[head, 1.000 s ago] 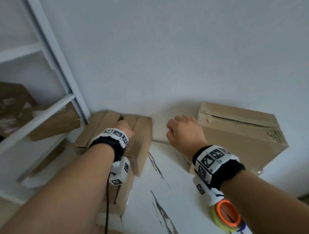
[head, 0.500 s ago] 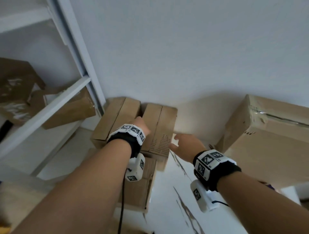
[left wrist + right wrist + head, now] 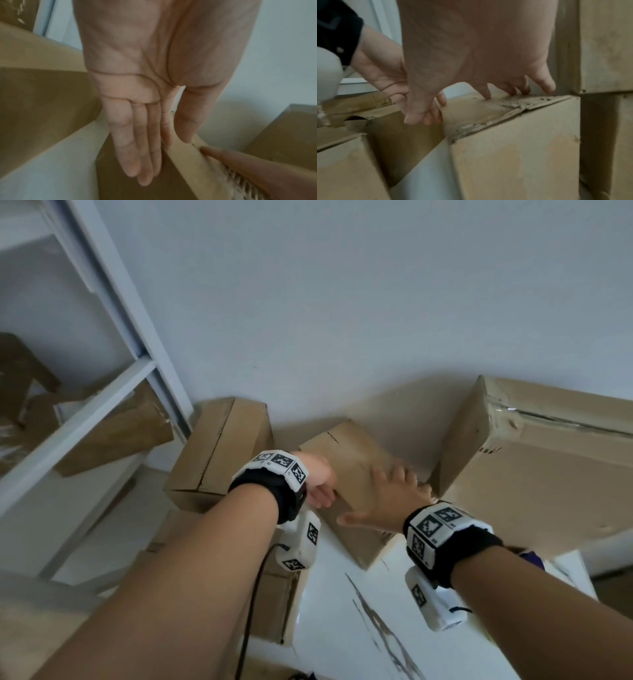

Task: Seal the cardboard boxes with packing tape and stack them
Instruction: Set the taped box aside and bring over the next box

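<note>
The small box point(image 3: 356, 474) sits on the white table point(image 3: 359, 628) near the wall, turned at an angle, between the box on the left point(image 3: 219, 446) and the large box on the right point(image 3: 534, 474), which is cut off at the frame edge; its near corner in the right wrist view shows torn, frayed cardboard, and whether it carries tape is hard to make out. The left hand point(image 3: 317, 477) lies against its left side with straight fingers point(image 3: 137, 155) flat down the side face and the thumb point(image 3: 187, 124) over the top edge, so the edge sits between them. The right hand point(image 3: 394, 498) rests spread on top, fingertips point(image 3: 485, 93) pressing the lid near the far edge, thumb reaching toward the left hand; neither hand curls round the box. A fourth box point(image 3: 274, 604) stands lower, below the left wrist, mostly hidden by the arm. More cardboard point(image 3: 113, 433) lies on the white shelf point(image 3: 75, 419) at the left, blurred and partly cut off, so its count is unclear
</note>
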`<move>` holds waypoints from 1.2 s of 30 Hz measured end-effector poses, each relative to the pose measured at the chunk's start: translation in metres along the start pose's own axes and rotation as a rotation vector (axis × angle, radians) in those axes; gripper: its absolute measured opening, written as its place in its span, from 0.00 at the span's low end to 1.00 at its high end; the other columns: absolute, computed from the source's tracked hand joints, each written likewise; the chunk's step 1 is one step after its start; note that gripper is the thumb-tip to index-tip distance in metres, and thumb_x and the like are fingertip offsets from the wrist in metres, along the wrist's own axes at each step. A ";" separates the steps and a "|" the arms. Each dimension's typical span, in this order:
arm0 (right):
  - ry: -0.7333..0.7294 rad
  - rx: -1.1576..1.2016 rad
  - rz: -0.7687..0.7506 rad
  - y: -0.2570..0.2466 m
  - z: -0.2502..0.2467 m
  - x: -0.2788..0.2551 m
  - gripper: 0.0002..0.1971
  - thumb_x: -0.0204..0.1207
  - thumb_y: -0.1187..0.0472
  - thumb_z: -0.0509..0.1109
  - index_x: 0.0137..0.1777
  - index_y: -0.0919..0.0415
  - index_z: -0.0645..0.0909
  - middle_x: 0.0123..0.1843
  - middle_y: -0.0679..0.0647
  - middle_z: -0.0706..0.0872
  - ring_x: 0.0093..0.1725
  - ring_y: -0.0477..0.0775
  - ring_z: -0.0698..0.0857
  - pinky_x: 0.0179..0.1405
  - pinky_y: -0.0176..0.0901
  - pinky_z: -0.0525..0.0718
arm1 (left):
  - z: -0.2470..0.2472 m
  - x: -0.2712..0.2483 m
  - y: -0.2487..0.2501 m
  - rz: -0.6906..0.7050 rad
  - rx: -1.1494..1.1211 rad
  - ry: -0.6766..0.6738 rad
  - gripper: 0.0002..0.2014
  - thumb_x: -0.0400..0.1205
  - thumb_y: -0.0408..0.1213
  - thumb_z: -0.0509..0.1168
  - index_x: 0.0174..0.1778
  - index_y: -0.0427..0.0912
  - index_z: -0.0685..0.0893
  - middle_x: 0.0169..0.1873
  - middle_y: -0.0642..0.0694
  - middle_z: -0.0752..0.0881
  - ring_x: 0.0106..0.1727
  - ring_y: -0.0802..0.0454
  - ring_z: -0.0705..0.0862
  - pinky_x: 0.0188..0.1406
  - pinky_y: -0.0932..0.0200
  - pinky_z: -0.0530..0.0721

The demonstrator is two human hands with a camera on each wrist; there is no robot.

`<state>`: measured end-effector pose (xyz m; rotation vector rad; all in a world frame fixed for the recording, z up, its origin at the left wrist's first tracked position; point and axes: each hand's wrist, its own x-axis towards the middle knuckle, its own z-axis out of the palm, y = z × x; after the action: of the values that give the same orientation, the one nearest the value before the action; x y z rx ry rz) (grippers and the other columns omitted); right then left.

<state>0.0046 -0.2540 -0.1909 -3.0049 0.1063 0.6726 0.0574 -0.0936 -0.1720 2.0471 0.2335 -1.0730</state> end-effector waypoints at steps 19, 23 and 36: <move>-0.012 -0.098 -0.098 0.008 0.013 -0.031 0.65 0.52 0.24 0.74 0.84 0.39 0.40 0.83 0.64 0.58 0.80 0.70 0.56 0.79 0.65 0.61 | 0.009 -0.058 -0.073 0.045 0.664 0.238 0.28 0.64 0.58 0.79 0.52 0.42 0.86 0.50 0.47 0.88 0.52 0.48 0.86 0.55 0.53 0.85; -0.037 -0.146 -0.172 0.018 0.017 -0.046 0.68 0.51 0.28 0.79 0.84 0.37 0.38 0.81 0.61 0.59 0.80 0.68 0.56 0.77 0.64 0.66 | -0.001 -0.062 -0.066 -0.001 0.690 0.331 0.23 0.63 0.54 0.80 0.46 0.43 0.88 0.44 0.47 0.88 0.46 0.47 0.87 0.47 0.56 0.86; -0.149 -0.248 -0.294 0.090 0.024 -0.090 0.70 0.54 0.36 0.84 0.84 0.37 0.33 0.87 0.59 0.34 0.86 0.65 0.40 0.84 0.65 0.48 | 0.051 -0.035 -0.017 0.103 0.483 0.352 0.18 0.76 0.48 0.71 0.57 0.43 0.80 0.55 0.43 0.81 0.54 0.43 0.83 0.53 0.57 0.81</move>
<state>-0.0938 -0.3366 -0.1786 -3.0856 -0.4482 0.9301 -0.0035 -0.1127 -0.1715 2.6497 0.0424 -0.7462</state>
